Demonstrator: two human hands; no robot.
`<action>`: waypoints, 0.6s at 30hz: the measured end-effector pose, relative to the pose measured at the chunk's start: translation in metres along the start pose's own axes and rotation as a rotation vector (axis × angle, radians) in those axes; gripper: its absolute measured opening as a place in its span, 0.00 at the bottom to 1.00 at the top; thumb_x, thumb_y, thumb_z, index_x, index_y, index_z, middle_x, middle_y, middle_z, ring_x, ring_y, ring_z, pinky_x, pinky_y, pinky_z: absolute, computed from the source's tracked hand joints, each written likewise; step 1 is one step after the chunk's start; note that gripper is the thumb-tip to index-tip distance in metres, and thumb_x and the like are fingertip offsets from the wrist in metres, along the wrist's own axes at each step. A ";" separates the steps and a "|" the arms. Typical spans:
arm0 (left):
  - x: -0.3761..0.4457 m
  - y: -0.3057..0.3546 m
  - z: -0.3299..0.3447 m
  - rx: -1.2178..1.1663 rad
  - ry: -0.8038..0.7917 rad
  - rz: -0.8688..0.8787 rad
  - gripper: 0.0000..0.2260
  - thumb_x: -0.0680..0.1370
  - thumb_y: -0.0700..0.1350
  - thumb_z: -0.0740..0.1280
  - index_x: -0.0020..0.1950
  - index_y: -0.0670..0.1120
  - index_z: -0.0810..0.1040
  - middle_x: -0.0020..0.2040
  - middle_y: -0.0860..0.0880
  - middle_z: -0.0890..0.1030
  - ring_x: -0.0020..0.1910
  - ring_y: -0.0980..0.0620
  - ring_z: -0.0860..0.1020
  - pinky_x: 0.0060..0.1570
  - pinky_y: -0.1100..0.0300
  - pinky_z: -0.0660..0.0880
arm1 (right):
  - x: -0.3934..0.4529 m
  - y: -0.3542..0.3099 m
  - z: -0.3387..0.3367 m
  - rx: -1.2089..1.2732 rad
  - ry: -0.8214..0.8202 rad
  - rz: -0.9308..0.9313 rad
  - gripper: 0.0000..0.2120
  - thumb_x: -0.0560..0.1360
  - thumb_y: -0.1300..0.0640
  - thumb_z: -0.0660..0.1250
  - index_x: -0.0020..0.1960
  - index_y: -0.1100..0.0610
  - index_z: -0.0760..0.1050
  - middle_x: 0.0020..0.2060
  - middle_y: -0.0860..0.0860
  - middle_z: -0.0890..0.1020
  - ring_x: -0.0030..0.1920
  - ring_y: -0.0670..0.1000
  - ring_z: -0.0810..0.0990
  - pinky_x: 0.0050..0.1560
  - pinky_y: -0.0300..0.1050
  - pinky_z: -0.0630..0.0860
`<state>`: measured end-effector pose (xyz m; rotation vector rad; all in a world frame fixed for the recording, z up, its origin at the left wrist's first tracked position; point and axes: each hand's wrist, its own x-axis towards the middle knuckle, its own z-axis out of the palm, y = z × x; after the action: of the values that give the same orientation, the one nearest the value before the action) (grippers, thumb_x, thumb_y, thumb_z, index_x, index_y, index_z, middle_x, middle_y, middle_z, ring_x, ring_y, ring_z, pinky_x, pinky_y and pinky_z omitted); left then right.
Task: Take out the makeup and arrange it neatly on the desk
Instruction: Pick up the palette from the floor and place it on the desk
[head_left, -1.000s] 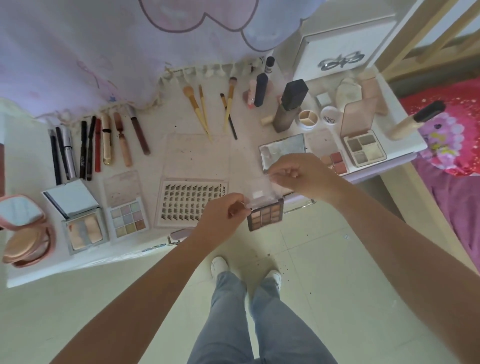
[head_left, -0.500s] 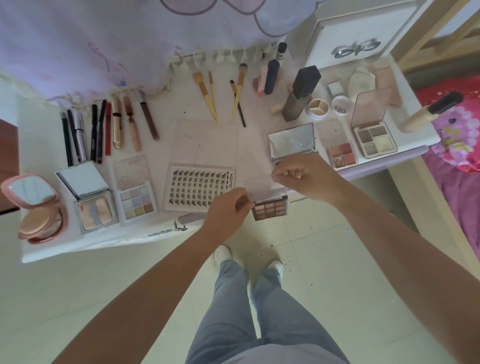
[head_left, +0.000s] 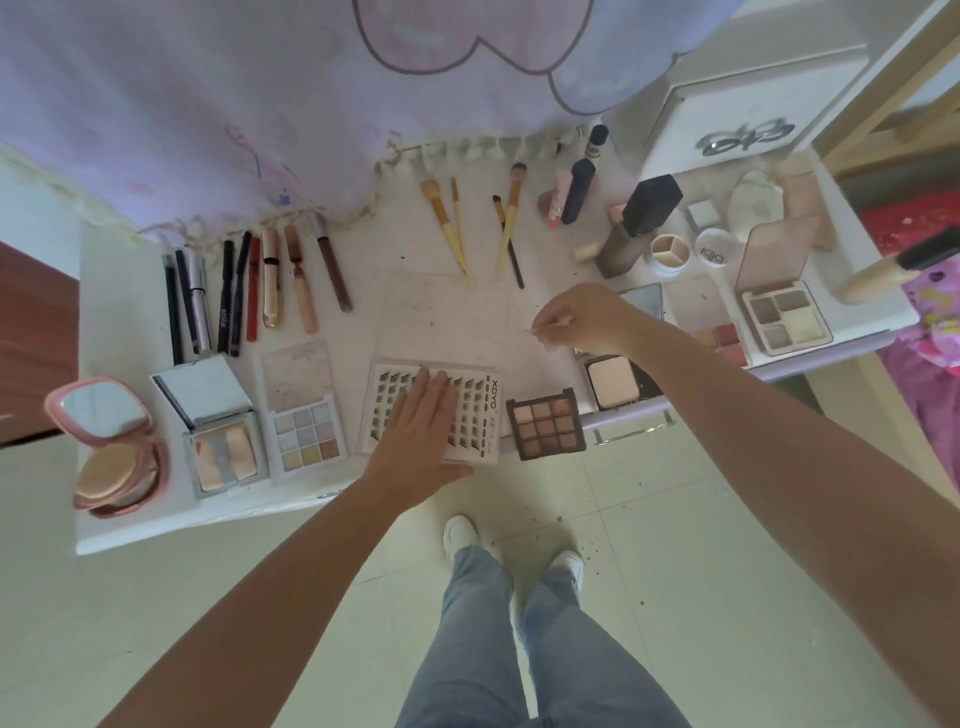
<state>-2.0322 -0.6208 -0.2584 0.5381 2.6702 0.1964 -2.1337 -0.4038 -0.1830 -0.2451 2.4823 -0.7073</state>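
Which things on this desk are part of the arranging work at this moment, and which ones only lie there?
In hand:
brown eyeshadow palette
its clear lid, pinched by right hand
lash tray, under left hand

Lying about:
white box
curtain

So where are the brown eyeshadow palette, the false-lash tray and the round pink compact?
brown eyeshadow palette (head_left: 545, 428), head view, middle pan.
false-lash tray (head_left: 480, 415), head view, right lash rows.
round pink compact (head_left: 101, 413), head view, mirror.

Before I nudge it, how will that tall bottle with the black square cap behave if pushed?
The tall bottle stands upright with a bulky black cap, so it looks top-heavy and apt to tip rather than slide. If it falls, its squared sides probably stop it rolling, but it could knock the small divided jar close beside it.
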 end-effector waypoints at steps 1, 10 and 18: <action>0.000 0.001 0.001 -0.023 0.012 -0.037 0.43 0.73 0.61 0.61 0.74 0.41 0.38 0.75 0.43 0.39 0.66 0.46 0.27 0.65 0.56 0.29 | 0.005 -0.001 0.000 -0.055 -0.017 0.003 0.12 0.76 0.58 0.62 0.56 0.59 0.78 0.56 0.54 0.80 0.57 0.51 0.75 0.56 0.38 0.65; 0.009 0.001 0.002 -0.057 0.100 -0.157 0.39 0.76 0.61 0.54 0.73 0.40 0.37 0.75 0.42 0.38 0.68 0.44 0.27 0.62 0.55 0.23 | 0.038 -0.006 0.008 -0.521 0.113 0.010 0.15 0.79 0.52 0.54 0.59 0.50 0.76 0.56 0.52 0.79 0.58 0.56 0.70 0.54 0.47 0.67; 0.006 -0.004 -0.001 -0.009 0.083 -0.111 0.37 0.76 0.62 0.52 0.73 0.41 0.38 0.75 0.44 0.39 0.66 0.43 0.27 0.63 0.53 0.23 | 0.052 -0.009 0.021 -0.637 0.210 0.111 0.15 0.79 0.55 0.54 0.58 0.55 0.76 0.55 0.55 0.77 0.58 0.57 0.70 0.56 0.49 0.68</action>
<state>-2.0388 -0.6220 -0.2601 0.3851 2.7685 0.2029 -2.1656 -0.4360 -0.2165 -0.2681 2.8321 0.1319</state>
